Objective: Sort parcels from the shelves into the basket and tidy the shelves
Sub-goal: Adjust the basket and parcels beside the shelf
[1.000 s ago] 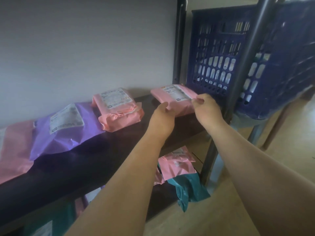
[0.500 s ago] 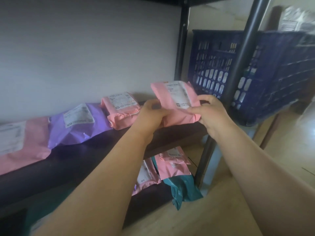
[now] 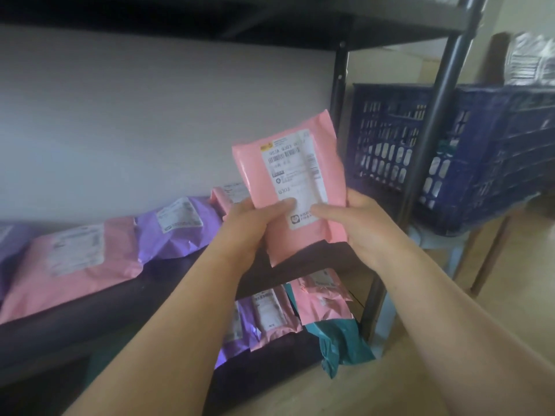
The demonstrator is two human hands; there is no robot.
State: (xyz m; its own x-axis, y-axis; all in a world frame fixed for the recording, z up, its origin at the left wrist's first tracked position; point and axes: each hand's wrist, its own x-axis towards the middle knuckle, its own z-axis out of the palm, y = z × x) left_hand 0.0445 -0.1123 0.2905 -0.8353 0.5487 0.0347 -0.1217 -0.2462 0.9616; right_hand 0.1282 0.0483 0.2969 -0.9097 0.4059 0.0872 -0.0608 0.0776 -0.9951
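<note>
I hold a pink parcel (image 3: pixel 288 175) upright in front of the shelf, its white label facing me. My left hand (image 3: pixel 255 223) grips its lower left edge, thumb across the label. My right hand (image 3: pixel 354 223) grips its lower right edge. On the middle shelf (image 3: pixel 168 283) lie a pink parcel (image 3: pixel 75 265), a purple parcel (image 3: pixel 180 226) and another pink parcel (image 3: pixel 228 195), partly hidden behind my left hand. The blue basket (image 3: pixel 480 163) stands to the right, beyond the shelf post.
The lower shelf holds purple (image 3: pixel 237 328), pink (image 3: pixel 321 298) and teal parcels (image 3: pixel 339 340). A black upright post (image 3: pixel 420 163) stands between my hands and the basket. A white labelled parcel (image 3: pixel 531 61) shows above the basket. Wooden floor (image 3: pixel 495 295) lies at the right.
Both hands lifted the pink parcel off the shelf's right end and turned it upright with the label toward me. The view has tilted upward.
</note>
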